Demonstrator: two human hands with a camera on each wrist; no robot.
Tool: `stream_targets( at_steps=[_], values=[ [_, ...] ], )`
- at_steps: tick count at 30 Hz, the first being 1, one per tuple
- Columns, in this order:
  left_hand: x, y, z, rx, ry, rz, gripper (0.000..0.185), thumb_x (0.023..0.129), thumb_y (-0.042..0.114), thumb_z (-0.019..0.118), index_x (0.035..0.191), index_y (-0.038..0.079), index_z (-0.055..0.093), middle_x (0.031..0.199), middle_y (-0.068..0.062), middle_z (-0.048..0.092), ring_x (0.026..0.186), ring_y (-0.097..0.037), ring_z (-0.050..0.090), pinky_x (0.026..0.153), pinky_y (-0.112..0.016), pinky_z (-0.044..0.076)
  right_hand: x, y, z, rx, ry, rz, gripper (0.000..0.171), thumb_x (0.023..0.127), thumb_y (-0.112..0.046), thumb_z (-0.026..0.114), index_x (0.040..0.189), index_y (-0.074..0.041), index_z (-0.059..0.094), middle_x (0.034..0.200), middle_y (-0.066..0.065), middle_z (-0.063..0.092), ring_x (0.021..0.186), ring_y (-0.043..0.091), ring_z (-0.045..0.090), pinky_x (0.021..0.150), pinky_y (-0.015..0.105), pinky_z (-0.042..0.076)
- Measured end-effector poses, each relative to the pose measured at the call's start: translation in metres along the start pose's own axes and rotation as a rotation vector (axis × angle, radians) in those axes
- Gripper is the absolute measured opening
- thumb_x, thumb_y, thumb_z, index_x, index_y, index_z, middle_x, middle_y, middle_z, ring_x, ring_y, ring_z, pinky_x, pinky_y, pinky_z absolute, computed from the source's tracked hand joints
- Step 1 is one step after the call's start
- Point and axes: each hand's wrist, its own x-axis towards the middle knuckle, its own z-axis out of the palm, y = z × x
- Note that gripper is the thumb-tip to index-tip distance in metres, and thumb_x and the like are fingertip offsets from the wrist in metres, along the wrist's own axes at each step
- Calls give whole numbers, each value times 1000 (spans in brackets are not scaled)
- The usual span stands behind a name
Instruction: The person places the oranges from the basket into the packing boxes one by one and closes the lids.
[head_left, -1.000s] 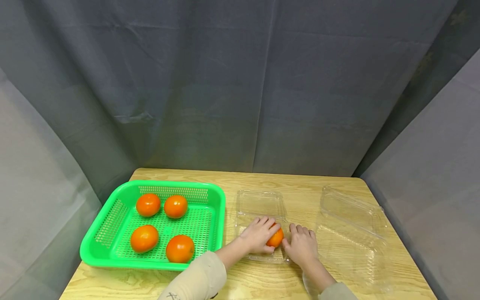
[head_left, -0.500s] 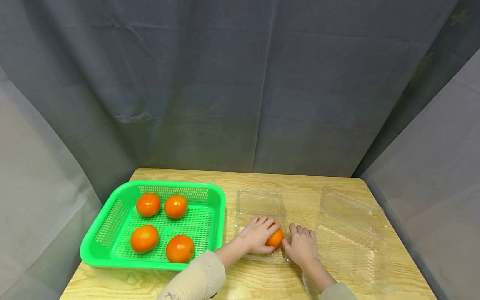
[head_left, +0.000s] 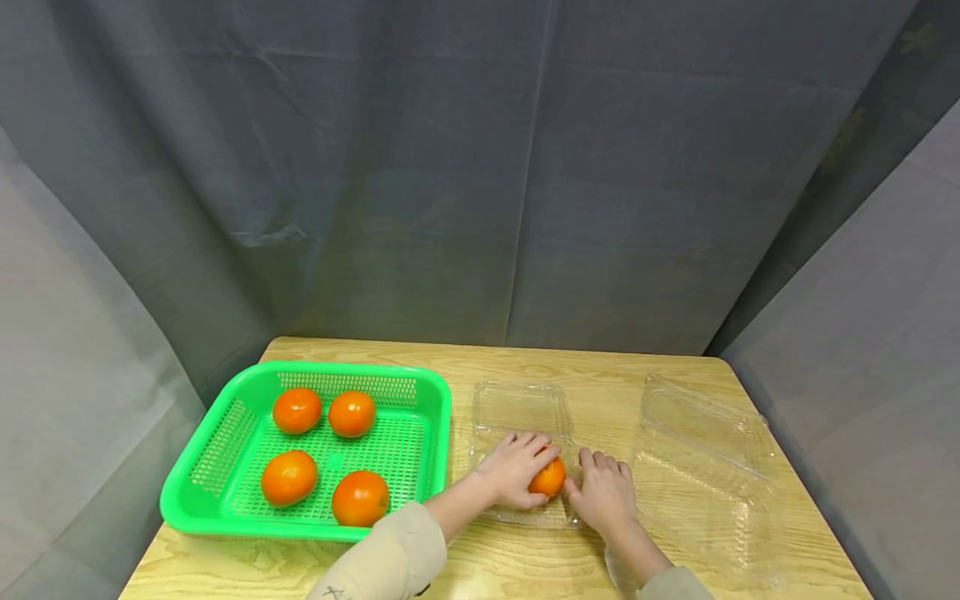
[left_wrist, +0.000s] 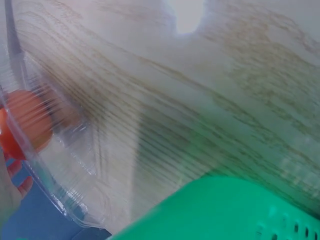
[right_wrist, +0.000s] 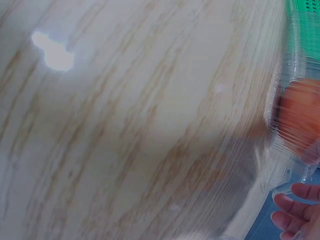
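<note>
The fingers (head_left: 534, 447) of the left hand (head_left: 516, 472) curl over an orange fruit (head_left: 548, 478) and hold it down inside the small clear clamshell box (head_left: 521, 408), just right of centre in the lower part of the head view. Against the frames from a second and half a second ago, the grip looks almost the same; the hand and fruit have barely shifted, sitting perhaps a touch lower in the tray half of the box. The right hand (head_left: 604, 494) lies just beside the fruit at the box's right edge, fingers relaxed and flat, apparently steadying the plastic; it too has stayed put. Judging by this stillness, the fruit has reached its resting spot and is being settled rather than carried. In the left wrist view the fruit (left_wrist: 27, 122) shows blurred through ribbed clear plastic. Further out, the green basket (head_left: 225, 433) at lower left holds four more orange fruits, a second clear box (head_left: 705, 467) lies open at lower right, and all rest on the wooden bench (head_left: 600, 375).
</note>
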Motion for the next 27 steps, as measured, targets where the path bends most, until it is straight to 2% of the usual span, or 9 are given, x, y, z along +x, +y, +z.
stream_targets(
  at_steps=[7, 15, 21, 27],
  values=[
    [-5, -7, -13, -40, 37, 2, 69, 79, 59, 51, 136, 21, 39, 136, 1, 40, 122, -17, 39, 96, -40, 37, 1, 0, 1, 2, 10, -6, 47, 77, -34, 61, 110, 0, 56, 98, 15, 61, 94, 35, 56, 85, 53, 38],
    [-14, -18, -33, -72, 49, -42, 65, 83, 54, 49, 138, 21, 37, 138, -1, 39, 123, -19, 38, 98, -45, 36, 1, 1, 2, 8, 10, 0, 49, 78, -35, 60, 111, 1, 56, 100, 16, 61, 95, 35, 55, 86, 52, 38],
    [-27, -26, -43, -89, 66, -89, 63, 84, 53, 47, 138, 21, 37, 138, -3, 39, 124, -21, 38, 99, -47, 34, 1, 1, 1, 5, 0, 3, 49, 78, -36, 59, 112, 0, 55, 100, 15, 61, 96, 34, 55, 87, 52, 37],
    [-44, -34, -52, -59, 124, -118, 61, 83, 51, 50, 134, 20, 42, 134, -2, 43, 121, -21, 40, 97, -45, 35, 0, 0, 1, 15, -6, 7, 48, 78, -36, 59, 111, -1, 55, 100, 15, 61, 96, 34, 55, 87, 52, 37]
  ],
)
